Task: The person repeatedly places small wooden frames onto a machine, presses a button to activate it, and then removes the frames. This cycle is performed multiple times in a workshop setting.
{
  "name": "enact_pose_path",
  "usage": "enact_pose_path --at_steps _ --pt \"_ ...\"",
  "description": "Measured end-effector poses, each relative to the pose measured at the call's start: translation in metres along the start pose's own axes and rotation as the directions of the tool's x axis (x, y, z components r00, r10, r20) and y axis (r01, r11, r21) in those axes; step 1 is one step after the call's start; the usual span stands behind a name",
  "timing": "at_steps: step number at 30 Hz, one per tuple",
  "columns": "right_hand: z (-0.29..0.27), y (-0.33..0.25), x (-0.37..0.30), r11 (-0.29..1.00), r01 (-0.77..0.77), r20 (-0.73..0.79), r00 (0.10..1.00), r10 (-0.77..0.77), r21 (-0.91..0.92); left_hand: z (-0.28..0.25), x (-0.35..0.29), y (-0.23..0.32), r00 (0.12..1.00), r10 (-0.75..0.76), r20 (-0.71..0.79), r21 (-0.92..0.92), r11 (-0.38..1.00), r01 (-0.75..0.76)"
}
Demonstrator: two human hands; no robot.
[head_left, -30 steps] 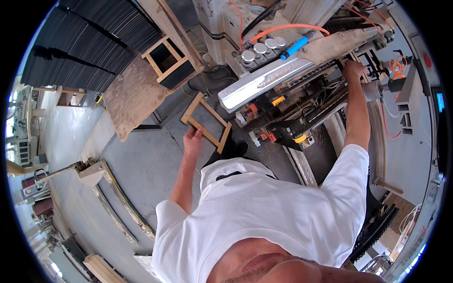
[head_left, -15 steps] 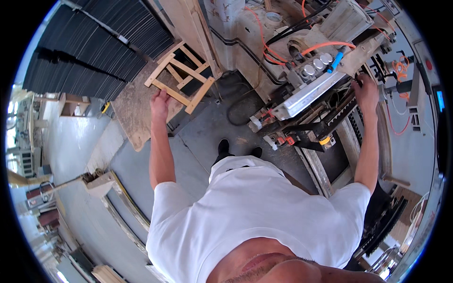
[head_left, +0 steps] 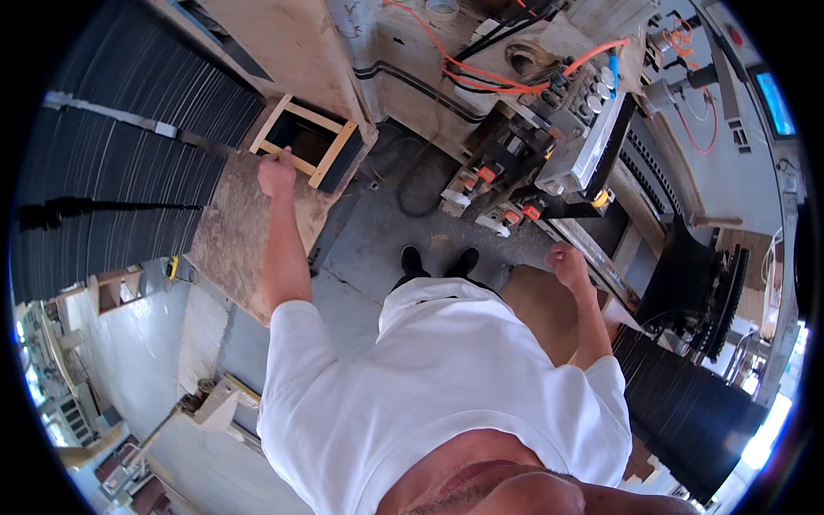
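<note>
Clearly the left hand was the nearer one: its fingers were curled shut on the near rail of the small rectangular pale-wood frame, which lay just beyond them on the brown board, its long axis slanting away rightward; the right hand hung loosely fisted and empty, well apart

The left hand closes over the near rail of the wooden frame, hiding its fingertips and that stretch of wood. The right hand is curled (whether it grips anything cannot be told). The torso hides the legs above the shoes.
</note>
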State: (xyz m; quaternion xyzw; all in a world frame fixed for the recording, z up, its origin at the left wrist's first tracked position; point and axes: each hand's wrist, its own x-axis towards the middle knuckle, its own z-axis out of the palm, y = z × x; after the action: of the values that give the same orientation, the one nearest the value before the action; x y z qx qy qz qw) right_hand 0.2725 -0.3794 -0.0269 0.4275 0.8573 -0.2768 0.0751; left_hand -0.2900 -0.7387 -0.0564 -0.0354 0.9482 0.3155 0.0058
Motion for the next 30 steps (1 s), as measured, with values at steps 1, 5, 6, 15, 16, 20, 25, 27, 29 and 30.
enact_pose_path --at_steps 1,5,6,15,16,20,25,27,29,30 --pt "0.009 0.008 -0.006 0.999 -0.007 -0.002 1.0 0.007 0.037 -0.002 -0.013 0.007 0.992 0.113 -0.056 0.097 0.989 -0.108" --pt "0.007 0.001 -0.022 0.996 -0.08 0.031 0.996 0.078 0.049 0.009 -0.055 0.007 0.763 0.646 0.016 0.244 0.738 -0.629" --pt "0.005 -0.003 -0.025 0.999 -0.037 -0.009 0.999 0.037 0.031 0.015 -0.06 0.005 0.75 0.656 0.079 0.275 0.709 -0.649" --pt "-0.037 0.031 -0.088 0.996 0.075 -0.232 0.969 -0.086 -0.056 0.021 -0.076 0.033 0.828 0.496 0.262 0.426 0.71 -0.561" --pt "-0.056 0.023 -0.098 0.998 0.044 -0.233 0.971 -0.055 -0.049 0.022 -0.065 0.015 0.787 0.575 0.224 0.352 0.706 -0.615" --pt "-0.151 0.01 -0.167 0.988 0.063 -0.518 0.846 -0.126 -0.138 0.044 -0.1 0.035 0.659 0.751 -0.044 0.403 0.617 -0.676" --pt "-0.3 -0.006 -0.289 0.782 -0.206 -0.767 0.448 -0.459 -0.588 0.073 -0.197 0.057 0.68 0.732 0.044 -0.107 0.68 -0.725" --pt "-0.362 -0.04 -0.335 0.715 -0.436 -0.835 0.352 -0.423 -0.546 0.085 -0.266 0.072 0.694 0.698 0.176 -0.318 0.707 -0.631" --pt "-0.391 -0.033 -0.375 0.558 -0.644 -0.822 0.209 -0.53 -0.524 0.095 -0.327 0.092 0.628 0.705 0.331 -0.546 0.686 -0.482" --pt "-0.399 -0.032 -0.393 0.543 -0.735 -0.899 0.216 -0.38 -0.406 0.095 -0.351 0.103 0.577 0.74 0.346 -0.597 0.648 -0.473"
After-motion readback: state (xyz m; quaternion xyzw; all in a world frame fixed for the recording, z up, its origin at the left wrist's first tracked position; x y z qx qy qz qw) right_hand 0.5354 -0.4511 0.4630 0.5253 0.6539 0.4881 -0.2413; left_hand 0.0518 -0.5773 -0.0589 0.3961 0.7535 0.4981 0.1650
